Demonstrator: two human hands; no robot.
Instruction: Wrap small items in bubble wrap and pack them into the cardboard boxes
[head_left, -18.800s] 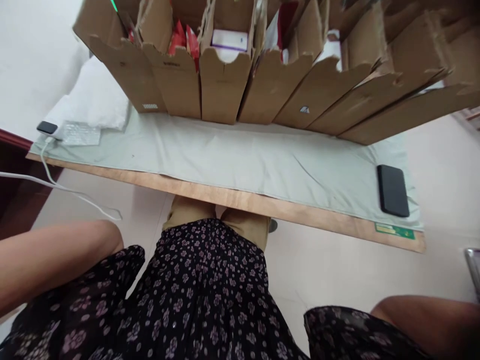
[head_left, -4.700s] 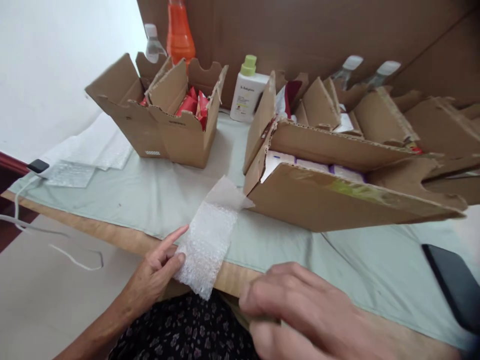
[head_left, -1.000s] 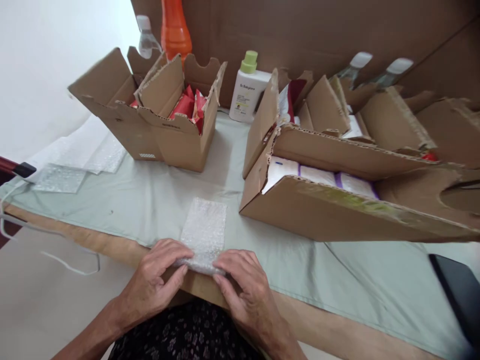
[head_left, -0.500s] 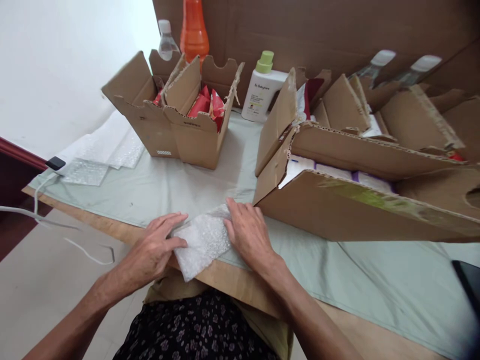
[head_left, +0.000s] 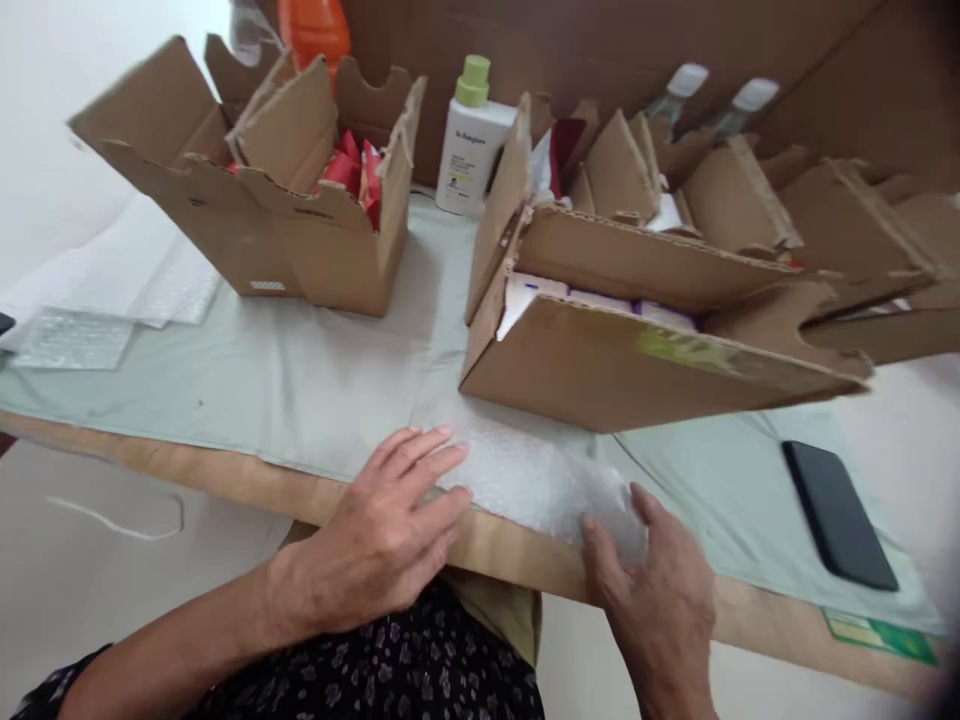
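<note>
A strip of clear bubble wrap (head_left: 525,480) lies along the table's front edge, between my two hands. My left hand (head_left: 397,515) rests at its left end, fingers stretched out and slightly apart, the fingertips touching the wrap. At the other end, my right hand (head_left: 660,580) has thumb and index finger around the wrap, which bulges up there. Its remaining fingers are hidden beneath the hand. Just behind the wrap stands an open cardboard box (head_left: 570,370) holding white packs with purple edges (head_left: 600,299).
A cardboard box (head_left: 330,265) with red packets (head_left: 349,165) stands at left, near flat bubble wrap sheets (head_left: 82,335). A white bottle with a green cap (head_left: 469,150) stands between the boxes. A black phone (head_left: 840,515) lies at right. Clear bottles (head_left: 679,90) stand at the back.
The view has swung right. The bubble wrap, bunched before, is now stretched out longer to the right. My right hand has moved right, away from my left, to the wrap's far end.
</note>
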